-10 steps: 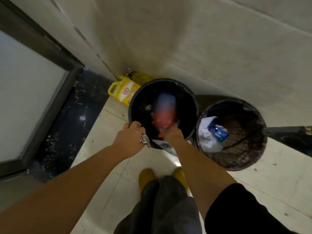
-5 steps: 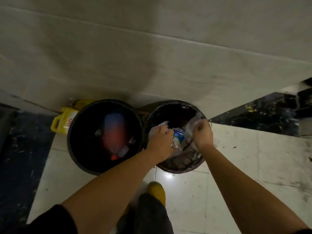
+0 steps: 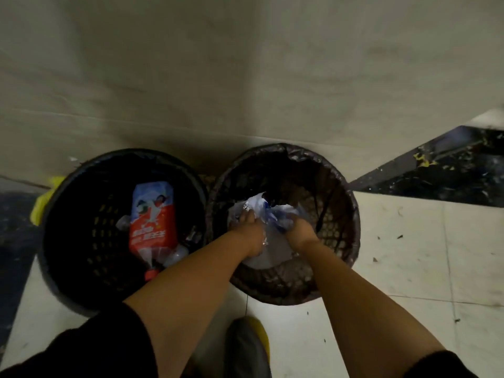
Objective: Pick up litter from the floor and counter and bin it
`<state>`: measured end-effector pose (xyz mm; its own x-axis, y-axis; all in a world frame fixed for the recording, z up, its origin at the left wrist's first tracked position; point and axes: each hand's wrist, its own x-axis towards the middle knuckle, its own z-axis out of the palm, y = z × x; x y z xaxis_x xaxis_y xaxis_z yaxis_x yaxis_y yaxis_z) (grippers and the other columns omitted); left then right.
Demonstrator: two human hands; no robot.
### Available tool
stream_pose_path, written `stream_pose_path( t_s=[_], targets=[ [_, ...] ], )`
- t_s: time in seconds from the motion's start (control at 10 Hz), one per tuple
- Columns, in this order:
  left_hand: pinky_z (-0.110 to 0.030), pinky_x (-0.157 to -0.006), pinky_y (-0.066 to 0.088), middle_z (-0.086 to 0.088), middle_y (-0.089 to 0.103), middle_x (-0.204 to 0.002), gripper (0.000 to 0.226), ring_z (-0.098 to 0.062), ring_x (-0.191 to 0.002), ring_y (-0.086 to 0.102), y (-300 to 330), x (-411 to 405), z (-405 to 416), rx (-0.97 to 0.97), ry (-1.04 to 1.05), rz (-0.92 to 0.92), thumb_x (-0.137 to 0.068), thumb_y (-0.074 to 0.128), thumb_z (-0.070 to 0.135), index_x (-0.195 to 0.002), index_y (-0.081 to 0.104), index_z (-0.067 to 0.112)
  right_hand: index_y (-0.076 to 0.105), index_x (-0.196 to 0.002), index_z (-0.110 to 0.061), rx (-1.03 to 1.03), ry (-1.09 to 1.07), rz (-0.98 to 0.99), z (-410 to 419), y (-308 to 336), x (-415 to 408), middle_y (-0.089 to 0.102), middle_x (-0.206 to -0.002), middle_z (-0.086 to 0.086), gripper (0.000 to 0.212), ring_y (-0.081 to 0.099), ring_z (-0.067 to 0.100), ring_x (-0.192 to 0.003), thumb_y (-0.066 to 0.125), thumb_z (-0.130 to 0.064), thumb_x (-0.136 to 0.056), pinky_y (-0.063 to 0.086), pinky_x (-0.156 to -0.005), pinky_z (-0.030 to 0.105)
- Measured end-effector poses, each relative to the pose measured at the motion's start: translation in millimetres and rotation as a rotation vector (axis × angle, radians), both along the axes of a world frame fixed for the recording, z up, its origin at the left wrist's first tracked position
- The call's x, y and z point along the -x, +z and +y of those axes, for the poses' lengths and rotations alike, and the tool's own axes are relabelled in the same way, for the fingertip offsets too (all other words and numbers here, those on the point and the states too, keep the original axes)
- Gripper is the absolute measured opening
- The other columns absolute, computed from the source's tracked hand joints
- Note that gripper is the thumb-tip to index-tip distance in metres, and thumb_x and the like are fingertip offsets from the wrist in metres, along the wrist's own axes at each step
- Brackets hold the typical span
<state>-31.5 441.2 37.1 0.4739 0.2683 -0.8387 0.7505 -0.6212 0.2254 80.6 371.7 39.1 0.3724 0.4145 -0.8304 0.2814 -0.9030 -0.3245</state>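
While inside the bin (image 3: 341,186), both hands (image 3: 249,227) downturned.

Crumpled white-and-blue litter (image 3: 268,214) lies inside the brown mesh bin (image 3: 338,186), right of the black bin (image 3: 81,214) holding a red-labelled bottle (image 3: 152,227).

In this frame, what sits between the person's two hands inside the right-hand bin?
In the head view, crumpled white and blue litter lies between the left hand and right hand, inside the brown bin. Both hands touch it.
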Motion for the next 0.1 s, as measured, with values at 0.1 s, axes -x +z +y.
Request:
stream_pose_path(
  t_s=[0.1],
  targets=[
    [-0.044,-0.120,0.024,-0.012,0.009,-0.160,0.076,-0.033,-0.146,0.013,68.1,13.8,5.6,-0.012,0.075,-0.076,-0.090,0.057,0.025,-0.152,0.013,0.016,0.037,-0.143,-0.004,-0.051,-0.039,-0.066,-9.8,69.2,2.9,0.047,-0.143,0.020,0.046,0.045,0.035,-0.131,0.042,-0.003,-0.097,0.035,-0.104,0.028]
  ],
)
